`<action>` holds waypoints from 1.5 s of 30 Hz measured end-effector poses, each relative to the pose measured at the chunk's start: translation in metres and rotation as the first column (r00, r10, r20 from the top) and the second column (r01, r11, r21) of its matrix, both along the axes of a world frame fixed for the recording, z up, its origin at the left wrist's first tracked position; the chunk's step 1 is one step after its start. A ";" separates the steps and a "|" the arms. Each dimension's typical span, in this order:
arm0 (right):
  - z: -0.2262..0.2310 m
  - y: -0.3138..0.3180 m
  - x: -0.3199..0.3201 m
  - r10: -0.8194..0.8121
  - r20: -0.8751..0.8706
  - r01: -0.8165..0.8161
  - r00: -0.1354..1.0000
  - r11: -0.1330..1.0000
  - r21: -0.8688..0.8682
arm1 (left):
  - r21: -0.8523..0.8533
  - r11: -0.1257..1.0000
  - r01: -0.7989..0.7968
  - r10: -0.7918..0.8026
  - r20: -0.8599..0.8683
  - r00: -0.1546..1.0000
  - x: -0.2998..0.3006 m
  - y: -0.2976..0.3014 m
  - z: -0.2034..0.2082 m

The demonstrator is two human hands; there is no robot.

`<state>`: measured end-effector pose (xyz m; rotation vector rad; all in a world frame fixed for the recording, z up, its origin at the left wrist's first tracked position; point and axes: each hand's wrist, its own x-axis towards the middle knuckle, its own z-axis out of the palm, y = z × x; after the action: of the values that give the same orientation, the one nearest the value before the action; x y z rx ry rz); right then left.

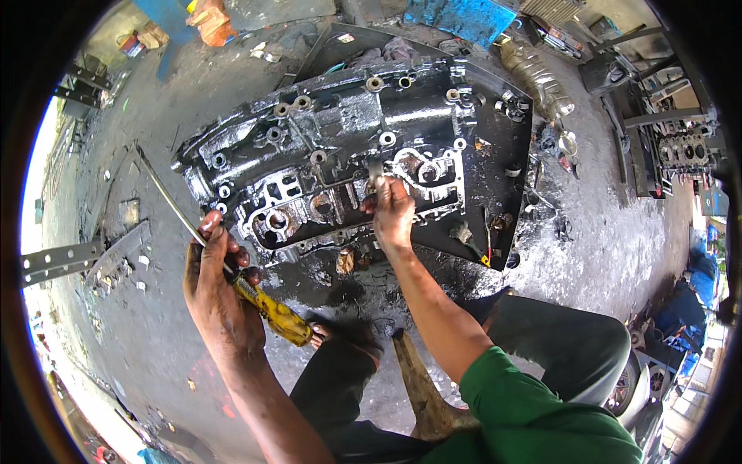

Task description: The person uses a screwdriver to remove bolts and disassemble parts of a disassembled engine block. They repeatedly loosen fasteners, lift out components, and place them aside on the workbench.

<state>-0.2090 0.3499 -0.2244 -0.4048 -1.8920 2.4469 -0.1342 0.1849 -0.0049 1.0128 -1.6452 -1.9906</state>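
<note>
A greasy black engine casting [355, 116], with bolt bosses and a row of open bays along its near side, lies on a dark metal tray [502, 139]. My left hand [220, 298] is closed round a long screwdriver [274, 313] with a yellow handle. Its shaft [171, 199] slants up to the far left, off the casting. Over the bays, right of the middle, my right hand [394, 213] is closed with fingertips pinched. A small greyish piece shows at those fingertips, too blurred to name. Dark grease coats the fingers of both hands.
A yellow-and-red handled tool [485, 259] lies at the tray's near right corner. Perforated metal bars [62, 263] are at the left. A blue sheet [460, 19] and an orange bag [210, 22] sit at the back. Another engine part [684, 151] stands far right.
</note>
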 end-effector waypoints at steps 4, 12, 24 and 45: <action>-0.004 0.006 -0.002 -0.009 0.172 0.007 0.985 1.000 0.016 | 0.017 1.000 0.025 -0.024 -0.040 0.999 -0.001 -0.002 0.000; -0.001 -0.003 -0.001 -0.093 0.191 0.062 0.977 0.985 0.162 | 0.027 1.000 0.008 -0.007 -0.048 0.999 0.001 -0.001 -0.001; 0.014 0.086 -0.021 0.263 0.096 -0.272 0.960 0.792 0.546 | -0.016 0.999 0.034 -0.034 -0.006 0.999 0.000 0.007 -0.003; 0.025 0.144 -0.022 0.376 0.386 -0.536 0.842 0.652 0.535 | 0.017 0.999 0.043 -0.041 -0.062 0.997 -0.004 0.009 -0.001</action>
<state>-0.2314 0.4944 -0.1993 -0.2000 -3.0858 1.8103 -0.1384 0.1942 -0.0056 0.9215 -1.6313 -2.0467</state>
